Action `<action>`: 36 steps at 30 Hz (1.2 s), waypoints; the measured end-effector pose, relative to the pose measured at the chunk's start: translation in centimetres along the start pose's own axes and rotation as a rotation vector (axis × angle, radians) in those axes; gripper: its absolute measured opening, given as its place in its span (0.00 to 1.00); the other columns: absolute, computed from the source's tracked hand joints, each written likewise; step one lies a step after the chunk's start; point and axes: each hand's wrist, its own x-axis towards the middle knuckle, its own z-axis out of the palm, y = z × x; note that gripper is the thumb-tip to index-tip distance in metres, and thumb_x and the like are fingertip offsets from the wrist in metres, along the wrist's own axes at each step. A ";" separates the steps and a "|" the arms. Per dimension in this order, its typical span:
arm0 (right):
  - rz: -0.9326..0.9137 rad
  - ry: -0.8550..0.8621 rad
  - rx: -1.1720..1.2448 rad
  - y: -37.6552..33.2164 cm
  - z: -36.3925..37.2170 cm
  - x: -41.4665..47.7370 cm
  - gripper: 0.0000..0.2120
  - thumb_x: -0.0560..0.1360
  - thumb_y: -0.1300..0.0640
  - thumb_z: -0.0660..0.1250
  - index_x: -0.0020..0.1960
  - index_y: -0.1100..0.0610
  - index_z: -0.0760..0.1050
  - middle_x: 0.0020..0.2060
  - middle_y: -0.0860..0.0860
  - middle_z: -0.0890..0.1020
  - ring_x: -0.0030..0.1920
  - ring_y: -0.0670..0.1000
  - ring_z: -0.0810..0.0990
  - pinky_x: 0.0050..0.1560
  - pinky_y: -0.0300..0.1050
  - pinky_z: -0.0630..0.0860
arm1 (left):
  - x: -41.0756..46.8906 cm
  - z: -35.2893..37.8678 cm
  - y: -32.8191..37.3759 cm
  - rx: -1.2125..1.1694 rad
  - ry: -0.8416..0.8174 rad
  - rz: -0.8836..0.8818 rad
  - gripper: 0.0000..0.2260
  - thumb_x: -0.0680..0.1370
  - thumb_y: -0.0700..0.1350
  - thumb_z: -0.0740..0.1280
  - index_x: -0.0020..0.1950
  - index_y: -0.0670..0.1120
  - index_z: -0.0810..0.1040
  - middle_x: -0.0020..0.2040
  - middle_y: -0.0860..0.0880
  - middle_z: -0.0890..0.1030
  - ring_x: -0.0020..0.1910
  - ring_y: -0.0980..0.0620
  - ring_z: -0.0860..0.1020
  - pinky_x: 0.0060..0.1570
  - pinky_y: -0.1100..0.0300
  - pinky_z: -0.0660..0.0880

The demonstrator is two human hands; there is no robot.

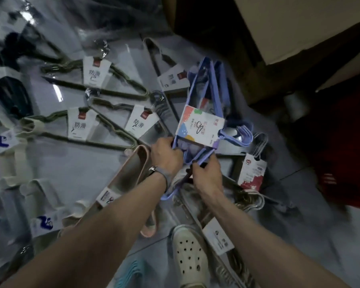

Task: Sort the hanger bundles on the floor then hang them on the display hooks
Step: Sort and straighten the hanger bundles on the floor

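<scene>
Head view: both hands meet on a purple hanger bundle. The left hand has its fingers curled over the bundle's near left corner. The right hand grasps the lower purple bar, with its fingers wrapped round it. A colourful paper card on the bundle sits just beyond the fingertips of both hands. The bundle seems lifted off the floor, though motion blur makes that hard to confirm. A watch is strapped on the left wrist.

Beyond and to the left of the left fingers, green hanger bundles with white labels lie spread on the floor. A pink hanger bundle lies just beside the left hand and runs under that forearm. To the right of the right fingers lies another bundle with a red and white label. Near the right forearm, below the hands, is a white perforated shoe. A cardboard box stands well beyond the fingers at upper right.
</scene>
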 end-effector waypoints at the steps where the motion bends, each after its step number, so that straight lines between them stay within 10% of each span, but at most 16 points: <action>1: -0.007 0.027 -0.022 -0.4 -0.8 1.6 0.24 0.78 0.59 0.67 0.73 0.50 0.71 0.56 0.52 0.83 0.55 0.58 0.83 0.58 0.58 0.81 | 1.1 0.9 0.9 -0.007 -0.042 0.009 0.07 0.70 0.43 0.63 0.32 0.42 0.73 0.29 0.43 0.74 0.30 0.43 0.73 0.32 0.56 0.65; 6: -0.003 0.126 -0.135 -2.4 -4.1 8.9 0.09 0.79 0.58 0.65 0.59 0.54 0.76 0.49 0.58 0.83 0.51 0.63 0.83 0.48 0.54 0.80 | 5.8 5.5 4.7 0.058 -0.161 0.057 0.05 0.75 0.34 0.64 0.41 0.41 0.78 0.39 0.43 0.79 0.41 0.44 0.78 0.37 0.57 0.69; 11: -0.026 0.141 -0.176 -3.6 -5.0 13.5 0.18 0.76 0.66 0.64 0.64 0.56 0.78 0.54 0.59 0.84 0.54 0.62 0.82 0.51 0.49 0.76 | 9.6 9.2 5.2 0.062 -0.091 0.004 0.11 0.76 0.36 0.65 0.57 0.39 0.80 0.54 0.39 0.82 0.55 0.39 0.80 0.45 0.57 0.73; 27: 0.032 0.233 -0.088 -2.8 -3.5 12.4 0.18 0.77 0.60 0.68 0.66 0.51 0.77 0.53 0.56 0.84 0.53 0.60 0.82 0.51 0.46 0.77 | 10.8 10.2 4.5 0.278 -0.010 0.142 0.10 0.75 0.46 0.67 0.53 0.42 0.79 0.49 0.37 0.84 0.49 0.34 0.82 0.44 0.53 0.78; 36: 0.166 0.078 -0.022 -1.5 -3.1 11.8 0.11 0.78 0.57 0.69 0.60 0.56 0.78 0.51 0.55 0.81 0.46 0.56 0.77 0.46 0.44 0.72 | 11.1 9.6 4.5 0.224 -0.107 -0.097 0.11 0.76 0.44 0.66 0.55 0.39 0.76 0.56 0.37 0.79 0.55 0.35 0.78 0.46 0.53 0.74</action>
